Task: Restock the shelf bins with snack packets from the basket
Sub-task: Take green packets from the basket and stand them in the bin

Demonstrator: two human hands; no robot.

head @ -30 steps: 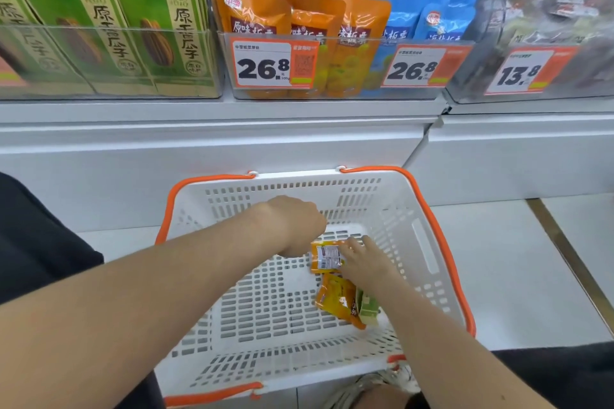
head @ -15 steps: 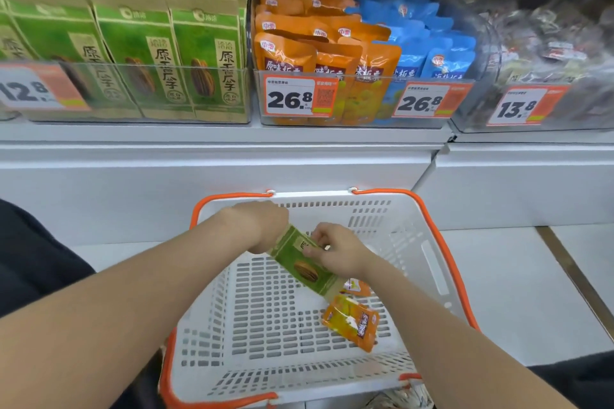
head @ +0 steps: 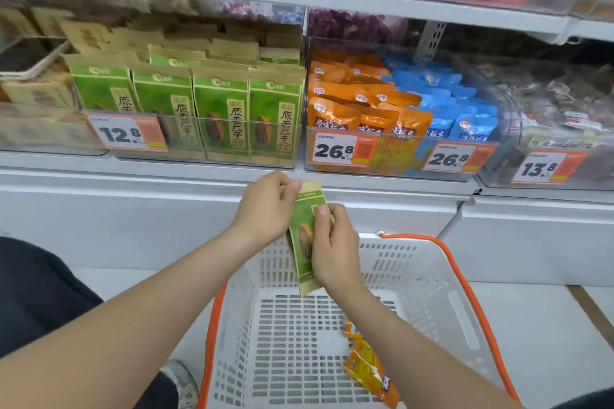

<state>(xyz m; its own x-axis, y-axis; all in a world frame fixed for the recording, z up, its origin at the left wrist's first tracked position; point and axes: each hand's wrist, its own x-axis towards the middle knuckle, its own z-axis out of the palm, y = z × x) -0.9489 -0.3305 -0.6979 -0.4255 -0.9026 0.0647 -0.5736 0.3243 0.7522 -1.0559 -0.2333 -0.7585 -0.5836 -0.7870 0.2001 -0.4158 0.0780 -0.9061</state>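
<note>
A white shelf (head: 133,173) runs across the whole view, carrying a row of clear bins. The left-centre bin (head: 212,139) holds upright green seed packets (head: 221,116) in rows. The bin just beside it on the right (head: 392,161) holds orange packets (head: 335,116) on its left side and blue packets (head: 471,123) on its right. A further bin (head: 548,129) at the far right holds dark wrapped snacks, too blurred to make out.

On the floor (head: 531,325) below the shelf stands a white slotted basket (head: 415,262) with orange handles. Both bare forearms reach over it from the lower corners.

The left hand (head: 265,206) pinches the top edge of a single green packet (head: 304,236) between curled fingers and thumb. The right hand (head: 335,249) grips the same packet lower down, with its thumb across the printed front. This packet is held nearly upright, slightly tilted, above the far rim of the basket and in front of the shelf's white face, just under the bin of matching green packets.

A few small orange packets (head: 368,365) lie on the basket's bottom at its right side, partly hidden by the right forearm.

Price tags are fixed to the bin fronts: 12.8 (head: 126,134) on the green bin, 26.8 (head: 342,151) and 26.8 (head: 455,159) on the orange-and-blue bin, 13.8 (head: 545,168) on the far right.
</note>
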